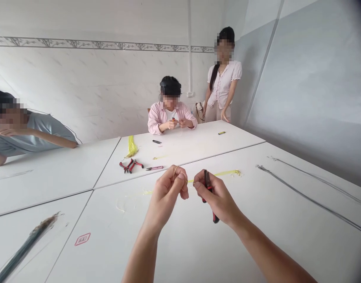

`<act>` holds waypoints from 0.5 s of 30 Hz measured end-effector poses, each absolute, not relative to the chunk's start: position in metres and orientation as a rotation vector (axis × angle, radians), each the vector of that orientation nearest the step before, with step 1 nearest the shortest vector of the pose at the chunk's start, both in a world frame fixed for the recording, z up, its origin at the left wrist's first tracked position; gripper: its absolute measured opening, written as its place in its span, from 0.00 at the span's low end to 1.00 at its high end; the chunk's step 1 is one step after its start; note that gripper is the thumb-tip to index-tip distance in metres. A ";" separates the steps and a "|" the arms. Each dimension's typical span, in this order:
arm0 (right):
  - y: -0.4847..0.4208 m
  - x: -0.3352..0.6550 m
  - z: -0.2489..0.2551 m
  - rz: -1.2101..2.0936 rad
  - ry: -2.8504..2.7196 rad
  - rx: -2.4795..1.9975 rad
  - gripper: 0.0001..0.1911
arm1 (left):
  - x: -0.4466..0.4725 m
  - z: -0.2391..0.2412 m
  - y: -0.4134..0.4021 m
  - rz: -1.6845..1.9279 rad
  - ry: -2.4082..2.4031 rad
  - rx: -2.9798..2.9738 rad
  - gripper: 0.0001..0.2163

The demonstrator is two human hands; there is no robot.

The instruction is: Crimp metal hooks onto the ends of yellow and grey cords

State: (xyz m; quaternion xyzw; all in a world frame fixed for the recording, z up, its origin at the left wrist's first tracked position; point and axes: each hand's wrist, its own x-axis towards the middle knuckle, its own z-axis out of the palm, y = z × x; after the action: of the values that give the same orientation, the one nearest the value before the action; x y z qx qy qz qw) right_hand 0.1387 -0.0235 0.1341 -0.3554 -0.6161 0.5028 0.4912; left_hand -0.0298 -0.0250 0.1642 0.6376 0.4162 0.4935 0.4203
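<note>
Over the middle of the white table, my left hand (170,190) is closed, pinching a thin yellow cord (175,171) that loops up over its fingers. A little to its right, my right hand (214,192) is wrapped around pliers (215,217) with red and black handles, their dark jaws pointing up. Its thumb and fingertip also come together near the cord; whether they grip its end I cannot tell. A bundle of yellow cords (229,172) with small metallic-looking ends lies on the table behind my right hand.
Red-handled pliers (131,166), pink snips (154,168), black snips (157,141) and a yellow cord bundle (132,147) lie farther back. Dark cord bundles lie left (27,249) and right (310,198). One person (171,114) sits opposite, another (30,125) at left; a third (224,82) stands.
</note>
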 end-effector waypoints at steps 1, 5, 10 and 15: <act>-0.022 0.141 0.134 1.210 -1.485 -0.864 0.14 | -0.032 0.164 -0.025 1.226 1.089 1.628 0.13; -0.019 0.148 0.136 1.208 -1.519 -0.866 0.15 | -0.034 0.166 -0.027 1.142 1.272 1.783 0.10; -0.019 0.151 0.138 1.229 -1.575 -0.900 0.17 | -0.029 0.170 -0.031 1.053 1.288 1.934 0.10; -0.019 0.151 0.140 1.251 -1.611 -0.905 0.16 | -0.027 0.167 -0.030 1.055 1.354 1.987 0.05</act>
State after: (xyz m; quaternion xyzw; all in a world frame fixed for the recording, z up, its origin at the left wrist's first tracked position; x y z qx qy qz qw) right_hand 0.1511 -0.0195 0.1402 -0.3642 -0.6486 0.5035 0.4396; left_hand -0.0273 -0.0302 0.1672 0.7317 0.4985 0.3886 0.2552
